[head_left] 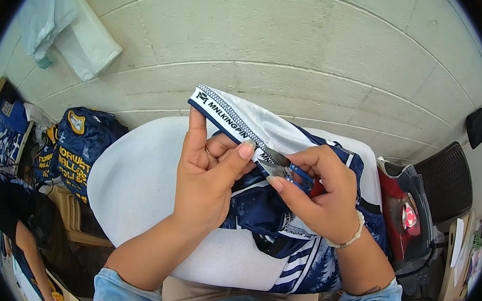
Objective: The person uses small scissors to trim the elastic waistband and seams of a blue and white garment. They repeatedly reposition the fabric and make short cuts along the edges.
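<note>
"Navy and white: where is the garment (253,212)?"

"Heaped on the white padded table (142,170), one white band (220,107) held above it."

"Hands?"

"Two, forearms angled inward over the table. Left hand (204,173), index finger upright, pinches the band between thumb and fingers; right hand (329,192), fingers curled, grips one pair of blue-handled snips (301,177), blades at the band."

"Surroundings?"

"Around the table: one block wall (285,34) behind, one co-worker's arm (31,252) at left, one black chair back (442,177) at right."
</note>
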The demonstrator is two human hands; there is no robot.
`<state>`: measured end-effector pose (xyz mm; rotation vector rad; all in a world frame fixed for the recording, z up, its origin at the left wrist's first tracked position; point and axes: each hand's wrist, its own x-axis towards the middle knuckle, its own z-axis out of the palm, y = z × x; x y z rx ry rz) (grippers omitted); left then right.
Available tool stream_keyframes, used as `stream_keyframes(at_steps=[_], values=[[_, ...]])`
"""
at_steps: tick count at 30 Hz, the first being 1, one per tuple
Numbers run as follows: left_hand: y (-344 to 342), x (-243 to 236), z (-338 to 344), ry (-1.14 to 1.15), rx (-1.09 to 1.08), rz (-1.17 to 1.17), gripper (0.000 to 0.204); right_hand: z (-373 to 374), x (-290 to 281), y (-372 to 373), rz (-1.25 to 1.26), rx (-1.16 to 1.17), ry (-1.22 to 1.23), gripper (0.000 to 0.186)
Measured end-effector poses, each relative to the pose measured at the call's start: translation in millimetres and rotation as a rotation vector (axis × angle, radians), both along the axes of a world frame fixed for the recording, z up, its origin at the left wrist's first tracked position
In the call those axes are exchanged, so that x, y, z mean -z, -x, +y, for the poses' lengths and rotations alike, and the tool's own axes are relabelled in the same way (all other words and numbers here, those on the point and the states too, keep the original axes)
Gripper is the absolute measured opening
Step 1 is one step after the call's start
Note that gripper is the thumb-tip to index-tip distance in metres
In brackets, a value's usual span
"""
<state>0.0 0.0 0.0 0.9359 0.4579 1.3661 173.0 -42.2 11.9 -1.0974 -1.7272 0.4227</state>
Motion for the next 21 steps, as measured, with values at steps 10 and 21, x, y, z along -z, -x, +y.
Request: stream_keyframes(at_steps=[10,21], values=[[-2.4,0.5,-3.8,-0.009,0.05,-0.004,0.087,-0.4,0.9,-0.6,0.029,0.02,0.018,0.03],[-2.9,0.7,-7.4,-0.026,0.12,0.01,0.087,-2.5,1.1,-2.6,-0.027,0.028,-0.015,0.028]])
